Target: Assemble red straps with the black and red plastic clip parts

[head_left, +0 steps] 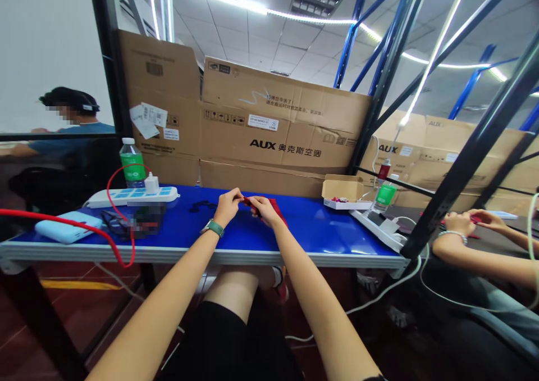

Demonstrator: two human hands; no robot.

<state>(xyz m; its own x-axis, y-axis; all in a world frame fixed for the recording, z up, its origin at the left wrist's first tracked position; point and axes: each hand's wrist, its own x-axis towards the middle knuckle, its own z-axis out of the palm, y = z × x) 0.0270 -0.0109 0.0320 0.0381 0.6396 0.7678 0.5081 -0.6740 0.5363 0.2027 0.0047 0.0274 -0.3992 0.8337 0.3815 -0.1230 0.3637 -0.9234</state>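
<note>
My left hand, with a green-strapped watch at the wrist, pinches one end of a small dark red piece. On its other side my right hand is closed on the same piece, the fingers curled round it. Its kind is too small and too covered to make out. Flat red material shows on the blue table, partly behind my right hand. To the left of my left hand, several small black pieces lie on the tabletop.
A white power strip, a water bottle, a light blue power bank and a red cable are left. An open small box and another bottle stand right. Cardboard walls the back. Another person's hands work at right.
</note>
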